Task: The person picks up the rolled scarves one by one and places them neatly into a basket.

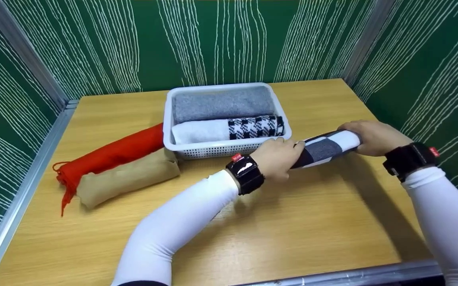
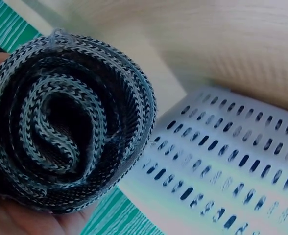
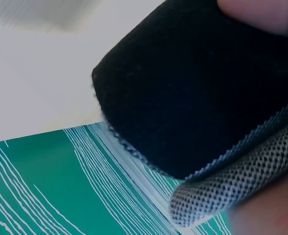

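Both hands hold a rolled scarf (image 1: 324, 151) with black, grey and white blocks, slightly tilted over the table just right of a white plastic basket. My left hand (image 1: 278, 158) grips its left end, close to the basket's front right corner. At the other end, my right hand (image 1: 375, 137) has its fingers and thumb around the roll. In the left wrist view the spiral end of the knitted roll (image 2: 92, 142) faces the camera, beside the basket's slotted wall (image 2: 222, 161). Thumb and fingers pinch the dark knitted cloth (image 3: 173, 93) in the right wrist view.
Inside the basket (image 1: 213, 151) lie a grey roll (image 1: 225, 104) and a white roll with a black-and-white patterned end (image 1: 253, 128). Left of it, a red fringed roll (image 1: 117, 151) and a beige roll (image 1: 129, 182) rest on the wooden table (image 1: 284, 238). Green walls (image 1: 149, 47) enclose the table.
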The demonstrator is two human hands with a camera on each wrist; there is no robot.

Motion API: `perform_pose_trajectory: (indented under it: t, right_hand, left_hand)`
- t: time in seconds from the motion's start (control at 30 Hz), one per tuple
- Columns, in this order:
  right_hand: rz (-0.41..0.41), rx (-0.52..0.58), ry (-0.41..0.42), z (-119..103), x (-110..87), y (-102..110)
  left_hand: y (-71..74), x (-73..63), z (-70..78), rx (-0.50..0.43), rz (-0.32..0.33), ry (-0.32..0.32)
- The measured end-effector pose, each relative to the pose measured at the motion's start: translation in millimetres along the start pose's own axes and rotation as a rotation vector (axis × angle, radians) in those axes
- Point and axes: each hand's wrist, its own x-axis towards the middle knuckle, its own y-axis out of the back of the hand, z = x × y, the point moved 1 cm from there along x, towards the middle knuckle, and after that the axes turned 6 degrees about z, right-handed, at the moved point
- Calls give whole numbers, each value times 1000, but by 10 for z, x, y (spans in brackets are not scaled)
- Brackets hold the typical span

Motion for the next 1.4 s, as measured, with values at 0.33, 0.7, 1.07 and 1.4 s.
perform_pose_trajectory:
  t: [0.33,0.7,1.07,1.4]
  right_hand:
    - [28,14,-14,-55,17,110]
    - [46,20,-11,-136,44,203]
    - [68,20,-8,-213,63,271]
    - [110,20,27,-257,106,325]
  left_hand:
    - [168,-62,-88,19,38,-16]
    - [269,-126,-208,-9,63,-13]
    - [346,-189,-341,-16,105,-23]
    - [451,-246,-459,-3,125,-4]
